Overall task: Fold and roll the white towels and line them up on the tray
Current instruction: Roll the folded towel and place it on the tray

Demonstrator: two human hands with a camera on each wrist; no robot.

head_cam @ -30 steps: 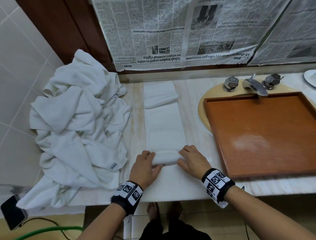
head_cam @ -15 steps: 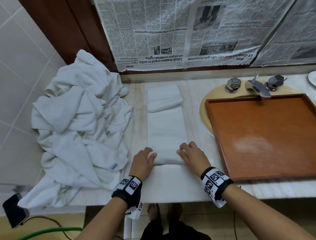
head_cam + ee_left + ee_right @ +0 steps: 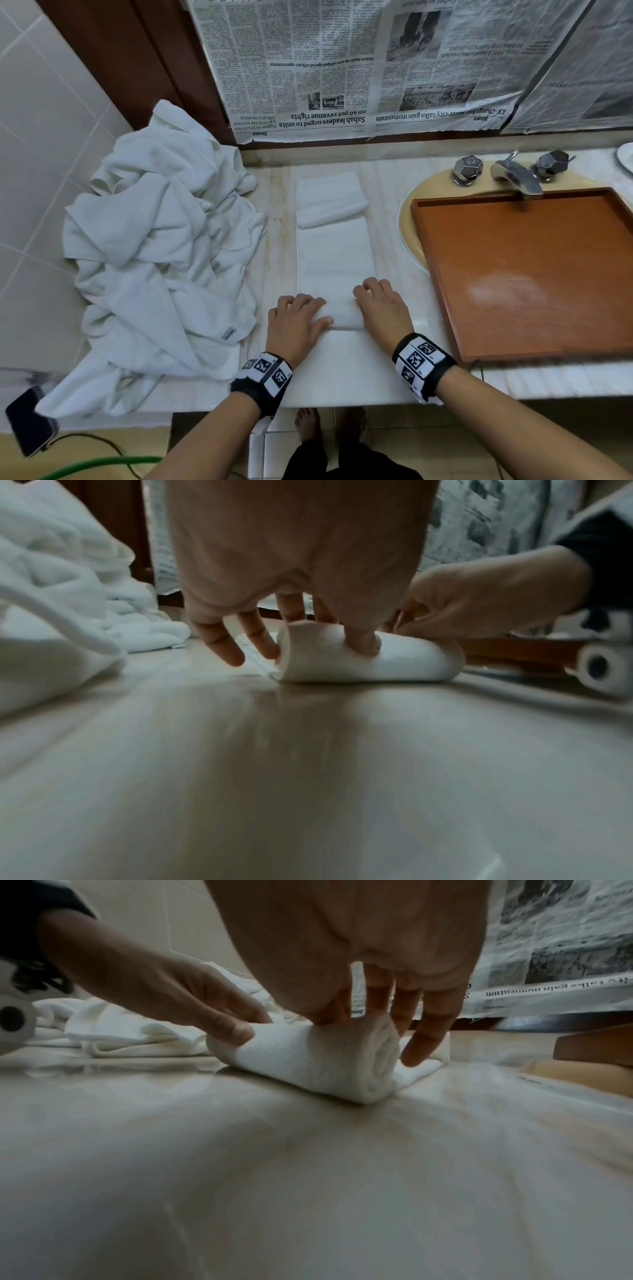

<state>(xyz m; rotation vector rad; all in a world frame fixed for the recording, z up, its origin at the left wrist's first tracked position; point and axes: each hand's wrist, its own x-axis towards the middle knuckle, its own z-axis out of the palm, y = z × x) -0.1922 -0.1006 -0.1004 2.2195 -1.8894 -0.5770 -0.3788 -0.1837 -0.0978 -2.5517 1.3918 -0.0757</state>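
Your left hand (image 3: 296,323) and right hand (image 3: 382,308) curl over the ends of the towel (image 3: 334,260) roll on the counter (image 3: 387,192), keeping it tight, probably even; the tray (image 3: 527,274) beside it waits bare.

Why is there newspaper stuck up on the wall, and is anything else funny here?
The newspaper hangs upside down; why it is there, the pictures don't show. The wooden tray sits over the sink, under the tap. A messy pile of white towels spills over the counter's edge.
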